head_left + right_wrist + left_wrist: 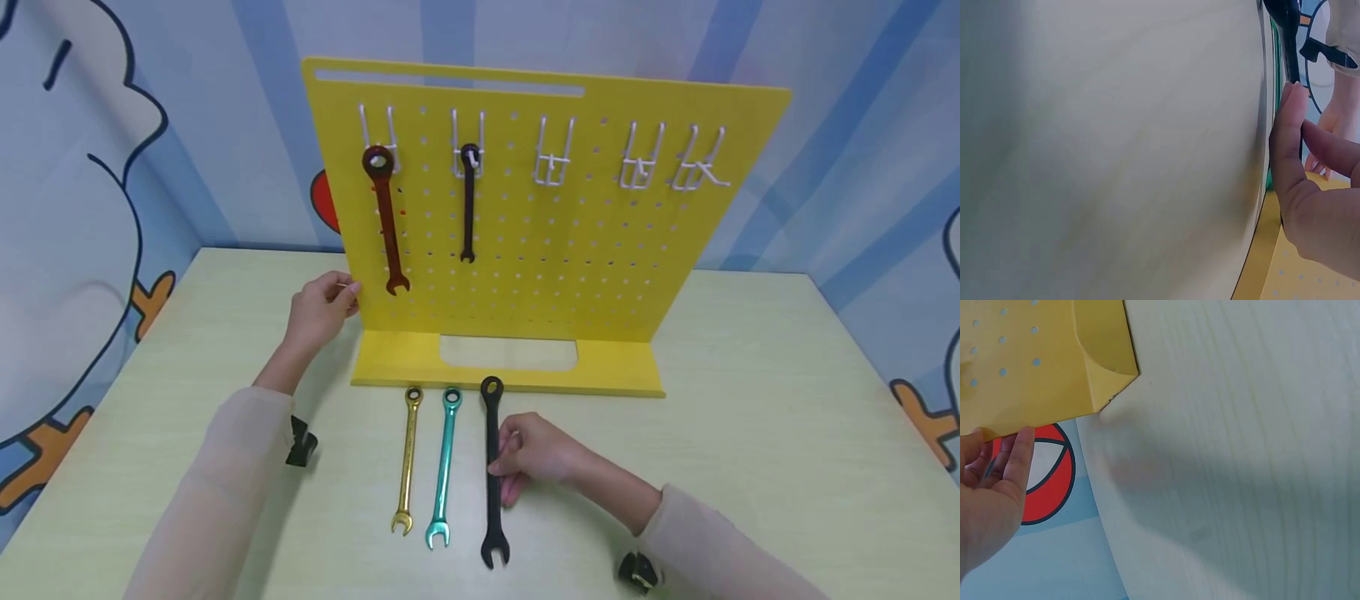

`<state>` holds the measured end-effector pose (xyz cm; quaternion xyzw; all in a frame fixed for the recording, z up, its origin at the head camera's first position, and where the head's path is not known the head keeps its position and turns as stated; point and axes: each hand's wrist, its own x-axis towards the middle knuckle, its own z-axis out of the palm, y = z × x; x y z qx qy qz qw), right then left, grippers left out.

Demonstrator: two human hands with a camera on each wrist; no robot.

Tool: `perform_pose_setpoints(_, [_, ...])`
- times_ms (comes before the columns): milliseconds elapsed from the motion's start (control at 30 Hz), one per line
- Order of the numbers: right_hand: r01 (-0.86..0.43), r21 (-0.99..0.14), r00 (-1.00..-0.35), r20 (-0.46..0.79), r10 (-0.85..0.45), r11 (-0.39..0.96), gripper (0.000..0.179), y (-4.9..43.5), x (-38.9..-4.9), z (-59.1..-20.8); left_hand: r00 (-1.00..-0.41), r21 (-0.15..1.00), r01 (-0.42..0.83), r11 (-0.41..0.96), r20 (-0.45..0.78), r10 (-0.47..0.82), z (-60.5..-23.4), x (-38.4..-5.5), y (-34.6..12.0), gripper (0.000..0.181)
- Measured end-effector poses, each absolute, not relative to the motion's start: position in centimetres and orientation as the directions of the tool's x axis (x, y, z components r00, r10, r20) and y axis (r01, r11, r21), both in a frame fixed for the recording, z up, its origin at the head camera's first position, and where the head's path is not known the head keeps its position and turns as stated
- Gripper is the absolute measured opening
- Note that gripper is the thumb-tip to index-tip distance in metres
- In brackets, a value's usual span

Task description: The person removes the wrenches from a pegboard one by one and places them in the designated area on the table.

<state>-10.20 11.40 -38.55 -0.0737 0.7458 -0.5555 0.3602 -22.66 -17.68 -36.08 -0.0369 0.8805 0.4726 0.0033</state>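
Note:
My right hand pinches a large black combination wrench by the middle of its shaft, thumb on one side and fingers on the other. In the right wrist view the fingers lie along the black shaft. To its left are a teal wrench and a gold wrench, both ring end toward the board. My left hand holds the left edge of a yellow pegboard between thumb and fingers. On the board hang a dark red wrench and a smaller black wrench, from the two leftmost hooks.
Three more white hooks, the middle hook among them, carry nothing on the board's right side. The board's base rests on a pale wooden table. A blue patterned wall stands close behind.

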Motion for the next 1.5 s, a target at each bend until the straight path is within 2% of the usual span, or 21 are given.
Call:
perform_pose_setpoints(433, [0.342,-0.867,-0.711,-0.492,-0.503,0.363,0.013,10.8,-9.7,-38.8,-0.997,0.837,-0.069,0.544,-0.041,-0.063,-36.1,-22.6,-17.7,0.032])
perform_pose_setpoints(800, [0.365,-0.869,-0.699,-0.493,-0.518,0.334,0.007,11.3,-9.7,-38.8,-0.996,0.834,-0.079,0.546,-0.049,-0.069,-36.0,-22.6,-17.6,0.031])
perform_pose_setpoints(1067, [0.345,-0.883,-0.709,-0.467,-0.528,0.319,0.007,12.0,-10.1,-38.3,-0.996,0.835,-0.081,0.544,-0.051,-0.070,-35.9,-22.5,-17.6,0.031])
perform_pose_setpoints(1500, [0.271,-0.889,-0.726,-0.441,-0.528,0.369,0.019,12.7,-11.2,-37.9,-0.996,0.837,-0.081,0.542,-0.052,-0.069,-35.9,-22.5,-17.6,0.031])
